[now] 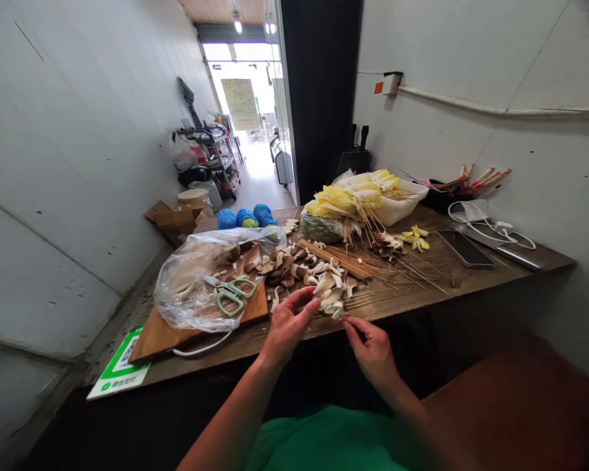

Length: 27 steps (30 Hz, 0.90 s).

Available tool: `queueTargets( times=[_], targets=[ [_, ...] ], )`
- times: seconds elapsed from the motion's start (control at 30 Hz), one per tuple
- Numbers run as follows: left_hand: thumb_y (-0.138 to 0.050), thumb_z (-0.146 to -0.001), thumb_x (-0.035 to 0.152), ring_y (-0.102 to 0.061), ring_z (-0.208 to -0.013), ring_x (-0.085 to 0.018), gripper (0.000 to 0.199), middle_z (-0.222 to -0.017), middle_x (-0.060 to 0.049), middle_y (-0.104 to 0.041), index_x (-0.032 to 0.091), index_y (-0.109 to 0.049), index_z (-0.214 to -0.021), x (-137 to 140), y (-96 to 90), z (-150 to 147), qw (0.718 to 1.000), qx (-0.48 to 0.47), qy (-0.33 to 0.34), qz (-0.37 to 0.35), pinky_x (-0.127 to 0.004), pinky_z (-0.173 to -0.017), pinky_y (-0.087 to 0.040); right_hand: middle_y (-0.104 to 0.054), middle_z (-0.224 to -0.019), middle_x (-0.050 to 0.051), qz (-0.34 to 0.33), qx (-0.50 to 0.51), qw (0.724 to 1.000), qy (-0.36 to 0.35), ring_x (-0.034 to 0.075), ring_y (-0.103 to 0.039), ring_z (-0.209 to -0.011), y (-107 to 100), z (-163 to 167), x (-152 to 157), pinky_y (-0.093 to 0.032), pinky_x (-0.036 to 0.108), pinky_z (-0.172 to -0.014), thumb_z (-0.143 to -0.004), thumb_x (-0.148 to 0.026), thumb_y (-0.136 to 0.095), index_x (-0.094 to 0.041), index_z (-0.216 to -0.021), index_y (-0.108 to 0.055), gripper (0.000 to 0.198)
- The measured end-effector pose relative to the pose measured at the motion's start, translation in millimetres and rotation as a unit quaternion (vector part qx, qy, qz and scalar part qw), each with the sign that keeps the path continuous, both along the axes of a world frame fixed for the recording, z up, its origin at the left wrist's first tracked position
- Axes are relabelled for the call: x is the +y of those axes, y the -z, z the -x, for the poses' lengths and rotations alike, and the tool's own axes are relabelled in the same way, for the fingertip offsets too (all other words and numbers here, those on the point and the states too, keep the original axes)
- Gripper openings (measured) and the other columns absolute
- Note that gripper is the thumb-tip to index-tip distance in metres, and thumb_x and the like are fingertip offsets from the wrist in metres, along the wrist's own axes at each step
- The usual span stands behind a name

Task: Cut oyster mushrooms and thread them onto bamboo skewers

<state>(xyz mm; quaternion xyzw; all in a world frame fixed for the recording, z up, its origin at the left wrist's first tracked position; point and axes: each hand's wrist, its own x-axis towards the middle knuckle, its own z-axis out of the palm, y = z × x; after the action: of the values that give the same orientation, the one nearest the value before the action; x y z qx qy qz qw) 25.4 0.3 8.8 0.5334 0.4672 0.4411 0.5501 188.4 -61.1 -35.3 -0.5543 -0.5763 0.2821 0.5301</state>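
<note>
At the table's front edge my left hand is closed, thumb and forefinger curled against the end of a pale oyster mushroom piece. My right hand pinches beside it, its fingertips at a small whitish-green bit; what lies between them is too small to make out. Torn oyster mushrooms are heaped just beyond both hands. Behind the heap lies a bundle of bamboo skewers. Some mushroom pieces are threaded on skewers to the right.
Green-handled scissors rest on a clear plastic bag over a wooden board. Skewered yellow cabbage leaves pile by a white basket. A phone lies right; blue-netted produce sits behind.
</note>
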Motion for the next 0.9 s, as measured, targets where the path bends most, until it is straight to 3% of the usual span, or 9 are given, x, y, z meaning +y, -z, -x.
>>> queueTargets(
  times=[0.07,0.17,0.3,0.43,0.6,0.73,0.8,0.9],
  targets=[
    [-0.063,-0.073,0.038,-0.061,-0.087,-0.020,0.032,-0.096,-0.007,-0.068,0.018,-0.066,-0.098,8,-3.3,11,0.986,0.118,-0.074,-0.094,-0.030,-0.078,-0.045,-0.072,-0.090,0.008,0.011,-0.001,1.000,0.026,0.023,-0.067,-0.085,3,-9,-2,-0.052,0.035,-0.079,-0.085,-0.033,-0.050,-0.019,-0.091,-0.069,0.025],
    [-0.056,-0.078,0.035,-0.061,-0.087,-0.022,0.025,-0.093,-0.007,-0.068,0.019,-0.068,-0.093,27,-10.5,29,0.912,0.310,-0.161,-0.214,-0.032,-0.081,-0.042,-0.072,-0.090,0.008,0.021,0.001,0.999,0.046,0.023,-0.066,-0.087,5,-17,-3,-0.052,0.035,-0.079,-0.085,-0.036,-0.050,-0.018,-0.091,-0.070,0.026],
    [-0.053,-0.079,0.035,-0.061,-0.078,-0.022,0.024,-0.081,-0.007,-0.069,0.020,-0.069,-0.088,47,-14.7,31,0.842,0.471,-0.078,-0.252,-0.032,-0.076,-0.041,-0.072,-0.089,0.008,0.019,0.001,0.999,0.050,0.022,-0.067,-0.082,5,-18,-4,-0.054,0.034,-0.075,-0.084,-0.036,-0.051,-0.019,-0.089,-0.070,0.026],
    [-0.051,-0.080,0.026,-0.057,-0.089,-0.024,0.024,-0.094,-0.008,-0.066,0.023,-0.068,-0.097,61,-10.8,15,0.786,0.557,-0.004,-0.267,-0.035,-0.084,-0.037,-0.072,-0.087,0.008,0.027,0.000,0.998,0.065,0.022,-0.067,-0.076,6,-19,-5,-0.055,0.035,-0.071,-0.084,-0.036,-0.051,-0.018,-0.089,-0.070,0.027],
    [-0.042,-0.082,0.016,-0.044,-0.114,-0.027,0.034,-0.117,-0.011,-0.057,0.023,-0.062,-0.109,85,-2.0,6,0.775,0.562,0.039,-0.287,-0.043,-0.096,-0.028,-0.072,-0.086,0.008,0.019,0.004,0.998,0.067,0.023,-0.067,-0.077,7,-23,-7,-0.055,0.034,-0.070,-0.084,-0.036,-0.051,-0.019,-0.089,-0.070,0.026],
    [-0.051,-0.074,0.012,-0.033,-0.125,-0.030,0.026,-0.132,-0.012,-0.047,0.022,-0.066,-0.092,97,1.7,5,0.763,0.579,0.057,-0.280,-0.049,-0.099,-0.021,-0.072,-0.087,0.008,0.017,0.005,0.998,0.064,0.023,-0.068,-0.080,5,-23,-7,-0.055,0.034,-0.072,-0.084,-0.036,-0.051,-0.019,-0.087,-0.070,0.026],
    [-0.054,-0.069,0.010,-0.034,-0.125,-0.030,0.024,-0.131,-0.011,-0.048,0.021,-0.067,-0.086,98,0.6,3,0.771,0.570,0.054,-0.279,-0.048,-0.100,-0.021,-0.072,-0.087,0.008,0.024,0.002,0.998,0.063,0.023,-0.068,-0.081,5,-23,-7,-0.055,0.033,-0.073,-0.084,-0.036,-0.050,-0.019,-0.088,-0.070,0.026],
    [-0.054,-0.067,0.011,-0.044,-0.117,-0.027,0.027,-0.115,-0.009,-0.060,0.021,-0.066,-0.089,95,-3.0,3,0.809,0.525,0.027,-0.264,-0.046,-0.098,-0.026,-0.072,-0.084,0.007,0.031,-0.004,0.998,0.059,0.023,-0.068,-0.078,6,-23,-7,-0.055,0.034,-0.072,-0.085,-0.036,-0.050,-0.019,-0.089,-0.070,0.027]
  ],
)
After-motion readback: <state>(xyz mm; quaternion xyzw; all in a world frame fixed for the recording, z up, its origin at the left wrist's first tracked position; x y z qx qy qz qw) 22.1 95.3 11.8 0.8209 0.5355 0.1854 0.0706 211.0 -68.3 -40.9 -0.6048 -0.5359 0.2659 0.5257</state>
